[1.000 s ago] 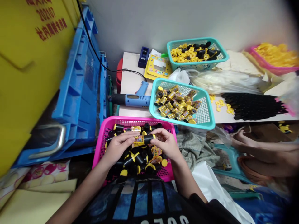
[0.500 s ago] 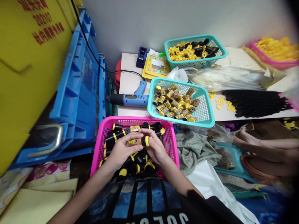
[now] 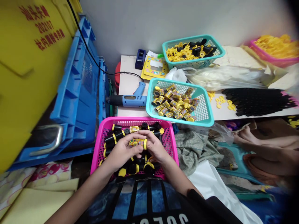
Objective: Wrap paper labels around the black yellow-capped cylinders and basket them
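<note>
Over a pink basket (image 3: 96, 155), both hands hold one small tube with a yellow end and a colourful printed yellow sleeve (image 3: 137, 142). My left hand (image 3: 124, 149) grips its left part, thumb below and fingers over the top. At the yellow end, my right hand (image 3: 154, 147) closes with thumb and fingers. The printed sleeve reaches up to the yellow end. Beneath the hands lie several black tubes with yellow ends (image 3: 116, 136), partly hidden by my fingers. One printed tube (image 3: 134, 128) rests among them near the basket's far side.
A teal basket (image 3: 211, 109) of printed tubes stands on the white table (image 3: 130, 76), beside a blue heat gun (image 3: 134, 101). Behind it, another teal basket (image 3: 170, 64) holds yellow and black parts. Black sticks (image 3: 257, 101) lie right. Blue crates (image 3: 74, 93) stand left. Another person's legs (image 3: 263, 143) show at right.
The printed sleeve now covers the black stretch that showed beside the tube's yellow end. Both hands stay together over the pink basket, and the view has shifted slightly.
</note>
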A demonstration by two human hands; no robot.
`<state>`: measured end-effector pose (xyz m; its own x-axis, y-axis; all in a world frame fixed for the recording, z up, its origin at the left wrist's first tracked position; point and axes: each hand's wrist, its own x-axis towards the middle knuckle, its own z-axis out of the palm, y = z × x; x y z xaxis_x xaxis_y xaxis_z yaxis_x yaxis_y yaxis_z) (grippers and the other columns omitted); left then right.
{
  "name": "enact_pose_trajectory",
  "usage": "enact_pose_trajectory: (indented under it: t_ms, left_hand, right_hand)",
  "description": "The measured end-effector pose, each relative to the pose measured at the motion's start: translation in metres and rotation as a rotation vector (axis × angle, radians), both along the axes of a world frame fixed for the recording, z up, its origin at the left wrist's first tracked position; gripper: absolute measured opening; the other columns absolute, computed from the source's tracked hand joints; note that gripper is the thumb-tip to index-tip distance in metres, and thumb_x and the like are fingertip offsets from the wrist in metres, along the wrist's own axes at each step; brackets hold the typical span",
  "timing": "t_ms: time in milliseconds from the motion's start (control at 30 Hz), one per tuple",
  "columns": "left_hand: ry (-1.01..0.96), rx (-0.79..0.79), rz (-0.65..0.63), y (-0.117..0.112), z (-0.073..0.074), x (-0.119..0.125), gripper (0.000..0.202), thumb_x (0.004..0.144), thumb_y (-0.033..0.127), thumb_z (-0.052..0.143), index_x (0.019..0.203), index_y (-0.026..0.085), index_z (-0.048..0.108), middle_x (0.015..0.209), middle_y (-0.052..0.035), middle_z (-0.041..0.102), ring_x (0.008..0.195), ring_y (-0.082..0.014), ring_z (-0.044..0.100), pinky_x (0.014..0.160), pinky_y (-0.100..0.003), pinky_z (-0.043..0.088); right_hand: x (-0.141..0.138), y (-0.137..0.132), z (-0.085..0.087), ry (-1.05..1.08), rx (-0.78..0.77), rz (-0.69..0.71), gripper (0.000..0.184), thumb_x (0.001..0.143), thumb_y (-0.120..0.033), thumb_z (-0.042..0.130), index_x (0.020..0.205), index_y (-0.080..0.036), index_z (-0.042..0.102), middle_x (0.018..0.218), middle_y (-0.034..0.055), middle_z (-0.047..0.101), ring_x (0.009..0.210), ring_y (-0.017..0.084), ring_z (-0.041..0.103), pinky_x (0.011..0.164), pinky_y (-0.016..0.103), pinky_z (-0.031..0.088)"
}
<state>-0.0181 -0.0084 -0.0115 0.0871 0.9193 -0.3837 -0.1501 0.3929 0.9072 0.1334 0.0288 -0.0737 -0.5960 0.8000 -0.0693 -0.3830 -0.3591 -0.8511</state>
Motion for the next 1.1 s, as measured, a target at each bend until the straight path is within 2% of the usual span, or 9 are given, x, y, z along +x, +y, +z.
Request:
enact_pose_trajectory:
  t_ms: [167, 333, 500, 567, 633, 700, 800, 867, 1100]
  left_hand:
    - [-0.053, -0.003, 0.077, 0.0, -0.003, -0.001, 0.033, 0.065, 0.031, 0.081, 0.093, 0.019, 0.069, 0.105, -0.0051, 0.069, 0.076, -0.016, 0.067, 0.064, -0.027, 0.057]
    - [0.001, 0.026, 0.039, 0.004, -0.003, 0.002, 0.028, 0.057, 0.027, 0.084, 0.08, 0.017, 0.07, 0.094, -0.0055, 0.074, 0.087, -0.021, 0.068, 0.081, -0.033, 0.055]
    - [-0.006, 0.001, 0.018, 0.004, -0.002, 0.004, 0.03, 0.055, 0.029, 0.086, 0.079, 0.017, 0.07, 0.084, -0.0037, 0.074, 0.075, -0.0187, 0.068, 0.074, -0.033, 0.056]
    - [-0.066, -0.049, 0.002, 0.002, -0.004, 0.005, 0.033, 0.057, 0.031, 0.085, 0.083, 0.017, 0.069, 0.074, -0.0015, 0.072, 0.066, -0.0162, 0.067, 0.068, -0.031, 0.056]
    - [-0.134, -0.089, 0.011, 0.0, -0.006, 0.005, 0.037, 0.061, 0.033, 0.084, 0.09, 0.017, 0.066, 0.071, 0.0001, 0.07, 0.061, -0.0147, 0.067, 0.064, -0.028, 0.056]
    - [-0.157, -0.081, 0.041, -0.001, -0.008, 0.006, 0.043, 0.06, 0.034, 0.084, 0.094, 0.018, 0.063, 0.077, -0.0004, 0.07, 0.063, -0.0142, 0.067, 0.059, -0.026, 0.055]
    - [-0.138, -0.035, 0.026, 0.0, -0.01, 0.008, 0.052, 0.06, 0.041, 0.084, 0.099, 0.02, 0.059, 0.075, 0.0011, 0.068, 0.057, -0.0127, 0.064, 0.051, -0.022, 0.053]
    - [-0.126, -0.005, -0.016, 0.003, -0.011, 0.01, 0.058, 0.061, 0.049, 0.082, 0.104, 0.02, 0.056, 0.067, 0.0032, 0.065, 0.05, -0.0126, 0.062, 0.047, -0.023, 0.051]
    - [-0.026, 0.205, 0.007, 0.018, -0.001, 0.024, 0.076, 0.061, 0.064, 0.074, 0.12, 0.018, 0.054, 0.085, -0.0053, 0.07, 0.065, -0.0178, 0.067, 0.057, -0.026, 0.053]
  right_hand:
    - [0.0, -0.002, 0.004, -0.009, -0.031, 0.024, 0.059, 0.071, -0.06, 0.07, 0.117, -0.024, 0.058, 0.121, 0.0087, 0.06, 0.115, 0.024, 0.056, 0.1, 0.039, 0.043]
    - [-0.001, -0.002, 0.004, 0.037, -0.121, 0.051, 0.062, 0.064, -0.059, 0.076, 0.113, -0.024, 0.061, 0.119, 0.0078, 0.06, 0.115, 0.024, 0.056, 0.094, 0.036, 0.046]
    - [-0.004, -0.001, -0.005, 0.001, -0.094, 0.045, 0.063, 0.059, -0.056, 0.081, 0.11, -0.024, 0.061, 0.114, 0.0065, 0.061, 0.109, 0.023, 0.057, 0.091, 0.034, 0.047]
    - [-0.003, -0.003, -0.005, 0.004, -0.068, 0.036, 0.062, 0.066, -0.06, 0.074, 0.115, -0.025, 0.059, 0.116, 0.0068, 0.06, 0.108, 0.023, 0.058, 0.092, 0.036, 0.046]
    - [0.001, -0.004, -0.002, -0.03, 0.046, -0.017, 0.059, 0.076, -0.064, 0.062, 0.122, -0.027, 0.055, 0.121, 0.0078, 0.057, 0.111, 0.023, 0.056, 0.095, 0.039, 0.045]
    - [0.008, -0.003, 0.005, -0.149, 0.283, -0.103, 0.055, 0.079, -0.062, 0.061, 0.122, -0.029, 0.057, 0.123, 0.0082, 0.054, 0.114, 0.025, 0.053, 0.097, 0.041, 0.043]
    - [0.022, 0.004, 0.022, -0.371, 0.696, -0.205, 0.035, 0.074, -0.049, 0.073, 0.102, -0.029, 0.067, 0.108, 0.0066, 0.057, 0.105, 0.024, 0.054, 0.095, 0.043, 0.042]
    - [0.033, 0.011, 0.038, -0.471, 0.879, -0.189, 0.026, 0.074, -0.044, 0.074, 0.094, -0.028, 0.069, 0.1, 0.0062, 0.061, 0.098, 0.024, 0.056, 0.091, 0.044, 0.043]
    - [0.05, 0.022, 0.08, -0.613, 1.067, 0.007, 0.032, 0.081, -0.031, 0.069, 0.113, -0.028, 0.064, 0.105, 0.0065, 0.067, 0.099, 0.024, 0.061, 0.087, 0.041, 0.05]
